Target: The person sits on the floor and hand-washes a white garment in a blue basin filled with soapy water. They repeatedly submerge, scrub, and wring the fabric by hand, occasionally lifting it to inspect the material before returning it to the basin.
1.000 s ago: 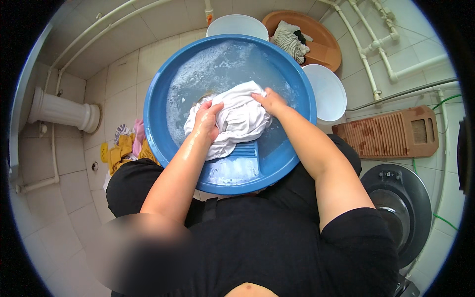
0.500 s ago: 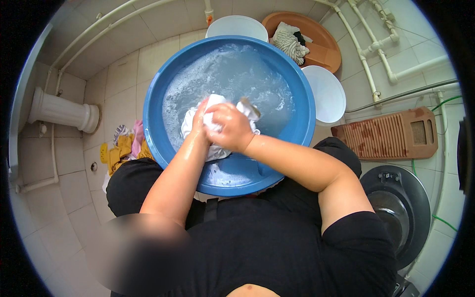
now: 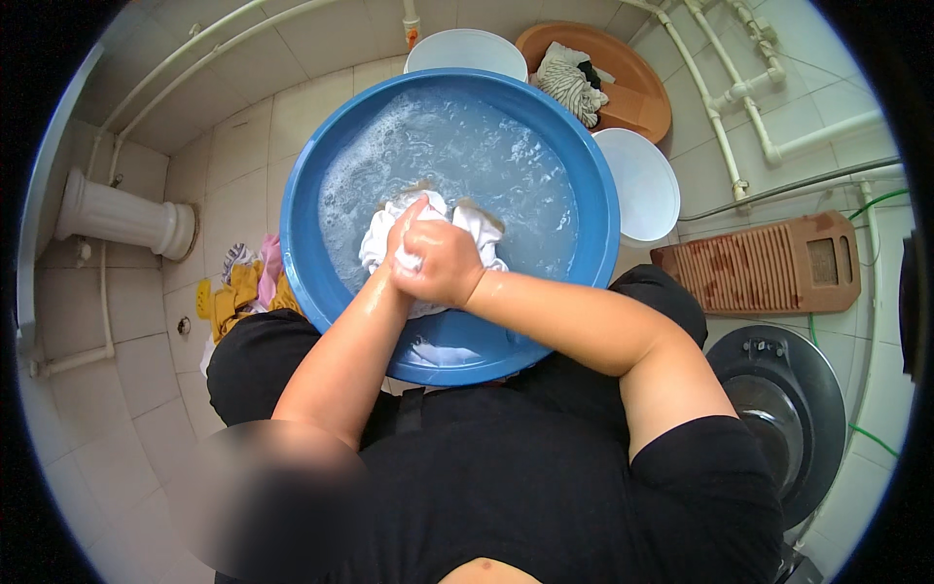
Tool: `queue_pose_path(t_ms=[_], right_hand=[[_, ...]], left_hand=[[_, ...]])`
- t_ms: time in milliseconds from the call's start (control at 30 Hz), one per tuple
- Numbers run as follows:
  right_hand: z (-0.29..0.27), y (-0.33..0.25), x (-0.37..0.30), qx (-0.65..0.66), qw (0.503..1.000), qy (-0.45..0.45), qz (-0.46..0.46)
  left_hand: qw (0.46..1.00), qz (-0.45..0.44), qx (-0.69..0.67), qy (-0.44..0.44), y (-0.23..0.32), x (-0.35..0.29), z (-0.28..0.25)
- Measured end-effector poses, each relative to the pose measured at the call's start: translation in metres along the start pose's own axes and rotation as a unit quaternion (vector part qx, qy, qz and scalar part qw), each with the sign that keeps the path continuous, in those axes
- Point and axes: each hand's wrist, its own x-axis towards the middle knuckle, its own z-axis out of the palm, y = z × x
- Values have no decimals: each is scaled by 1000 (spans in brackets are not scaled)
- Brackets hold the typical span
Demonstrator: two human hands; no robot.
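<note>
A large blue tub (image 3: 300, 234) of soapy water sits in front of me, between my knees. Over its near half my two hands press together. My right hand (image 3: 443, 261) is closed round a bunched part of a wet white cloth (image 3: 479, 230). My left hand (image 3: 399, 243) grips the same cloth from the left, its fingers partly hidden behind the right hand. Folds of the cloth spread out around both hands in the water, and a darker brownish edge shows on it. What kind of garment it is, I cannot make out.
White basins (image 3: 637, 185) stand beyond and right of the tub. A brown basin (image 3: 637, 68) holds striped cloth (image 3: 570, 86). At the right are a brown washboard (image 3: 759, 263) and a black basin (image 3: 822, 428). Yellow and pink clothes (image 3: 235, 297) lie left, near a white pedestal (image 3: 126, 216).
Both hands have shifted slightly nearer to me and press closer together on the white cloth. More of the cloth shows beyond them, and the water surface has moved.
</note>
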Motion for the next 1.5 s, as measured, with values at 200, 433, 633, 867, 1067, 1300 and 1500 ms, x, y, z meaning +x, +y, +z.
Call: queue_pose_path(t_ms=[200,433,633,867,1067,1300,1500], right_hand=[[-8,110,7,-109,943,76,306],[-47,207,-30,-109,845,-210,480],[-21,178,-17,-122,940,95,306],[-2,23,21,48,998,36,0],[-1,34,5,-132,983,14,-123],[0,41,7,-121,989,46,76],[10,52,2,-74,984,46,156]], left_hand=[[896,76,149,411,-27,24,71],[864,137,252,415,-22,20,50],[860,161,251,415,-16,20,35],[967,194,97,133,-15,3,10],[866,142,151,455,-21,11,38],[904,107,167,380,-23,11,52],[833,112,234,489,-24,19,59]])
